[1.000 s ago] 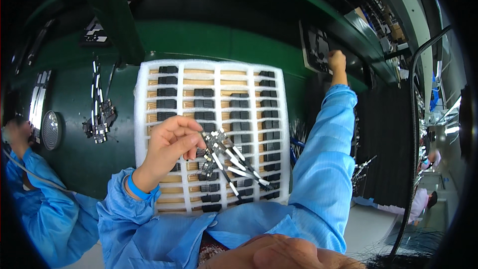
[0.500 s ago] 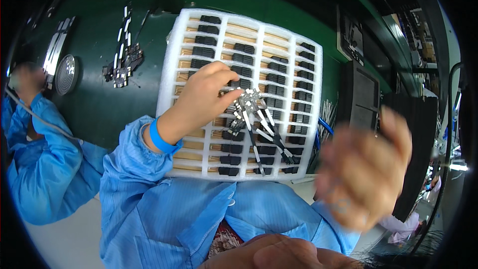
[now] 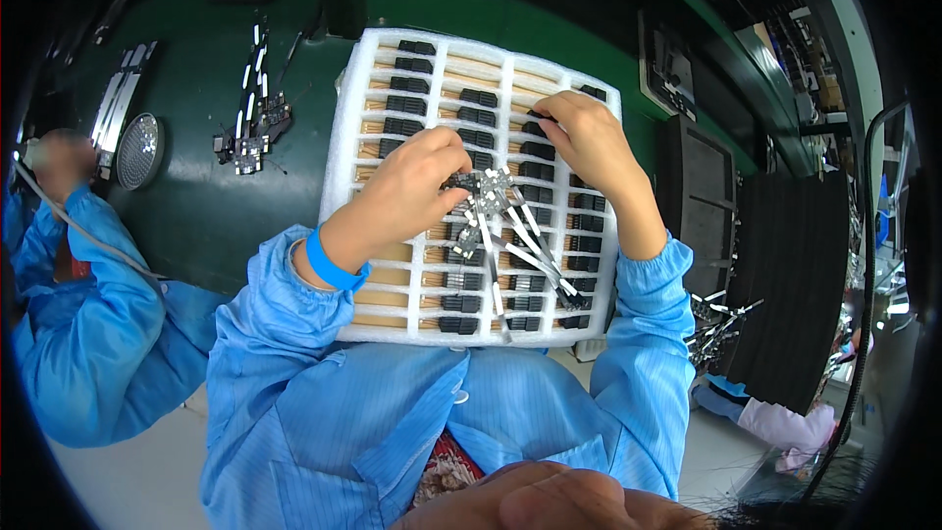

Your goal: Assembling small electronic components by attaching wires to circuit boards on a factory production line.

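Observation:
A white foam tray (image 3: 345,137) with rows of slots lies on the green bench in front of me; several slots hold small black and copper parts (image 3: 479,97). My left hand (image 3: 417,191) is closed on a bunch of thin silver and black strips (image 3: 510,236) that fan out over the tray's middle. My right hand (image 3: 587,142) rests on the tray's upper right, fingertips pinching a black part (image 3: 539,124) in a slot. Both arms wear blue sleeves, and a blue band sits on my left wrist.
A co-worker in a blue coat (image 3: 88,314) sits at my left with a hand (image 3: 59,159) near a round metal mesh disc (image 3: 139,149). Metal strip assemblies (image 3: 250,123) lie on the green bench (image 3: 196,216). Dark equipment boxes (image 3: 702,196) stand at the right.
My right hand came back from the far right and down onto the tray's upper right. The left hand kept hold of the strip bunch over the tray.

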Demonstrator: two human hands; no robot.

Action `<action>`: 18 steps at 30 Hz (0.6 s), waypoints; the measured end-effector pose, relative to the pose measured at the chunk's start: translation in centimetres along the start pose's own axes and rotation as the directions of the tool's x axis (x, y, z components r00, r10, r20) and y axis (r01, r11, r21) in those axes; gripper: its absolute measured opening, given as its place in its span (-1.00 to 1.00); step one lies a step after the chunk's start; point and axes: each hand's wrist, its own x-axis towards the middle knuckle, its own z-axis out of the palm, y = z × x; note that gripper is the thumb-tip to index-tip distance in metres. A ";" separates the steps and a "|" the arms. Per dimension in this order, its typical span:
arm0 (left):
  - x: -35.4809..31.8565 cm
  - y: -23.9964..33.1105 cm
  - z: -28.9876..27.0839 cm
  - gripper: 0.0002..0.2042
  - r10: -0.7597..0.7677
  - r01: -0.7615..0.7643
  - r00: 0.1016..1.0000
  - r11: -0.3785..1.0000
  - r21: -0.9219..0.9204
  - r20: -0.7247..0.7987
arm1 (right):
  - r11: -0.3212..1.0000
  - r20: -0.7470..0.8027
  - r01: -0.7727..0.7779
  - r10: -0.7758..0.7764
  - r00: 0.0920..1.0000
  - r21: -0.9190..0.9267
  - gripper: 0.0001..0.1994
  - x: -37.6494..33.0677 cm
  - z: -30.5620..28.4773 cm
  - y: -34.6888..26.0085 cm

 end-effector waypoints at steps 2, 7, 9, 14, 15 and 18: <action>0.2 -0.2 0.0 -0.80 0.038 -0.038 0.999 0.999 -0.005 -0.011 | 1.000 -0.032 -0.013 0.013 0.999 -0.004 -0.87 0.2 1.3 1.1; 0.2 -0.3 -0.2 -0.78 -0.082 0.106 0.992 0.952 -0.286 0.094 | 0.999 0.052 0.037 -0.035 0.998 -0.036 -0.85 0.9 1.5 2.2; 0.1 -0.6 -0.7 -0.77 -0.114 0.156 0.984 0.918 -0.365 0.135 | 0.997 0.120 0.048 -0.040 0.992 -0.061 -0.87 1.3 1.5 2.4; -0.2 -1.1 -1.0 -0.75 -0.246 0.234 0.960 0.459 -0.857 0.131 | 0.996 0.116 0.039 -0.029 0.993 -0.084 -0.92 1.5 1.4 2.0; -0.1 -1.4 -1.4 -0.75 -0.191 0.238 0.965 0.347 -0.907 0.180 | 0.994 0.136 0.024 -0.010 0.991 -0.104 -0.92 1.5 1.4 2.0; 0.0 -1.4 -2.3 -0.74 -0.093 0.271 0.962 0.193 -0.943 0.258 | 0.995 0.102 0.052 -0.043 0.994 -0.088 -0.91 1.3 1.6 2.2</action>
